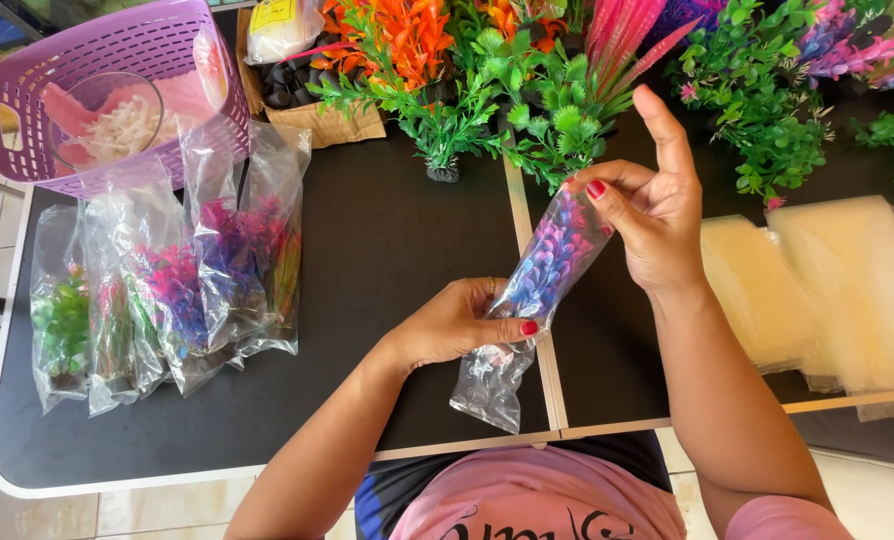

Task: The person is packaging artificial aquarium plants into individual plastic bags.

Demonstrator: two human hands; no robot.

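Table [387, 240], black with pale seams, spans the scene over a tiled floor; loose artificial plants [567, 90] line its far edge, bagged plants [167, 290] lie left, empty bags [817, 290] right. Clear bag [537, 290] holding a purple-blue plant slants at centre above the table. Left hand [457, 325] grips its lower part; right hand [647, 210] pinches its top, forefinger raised.
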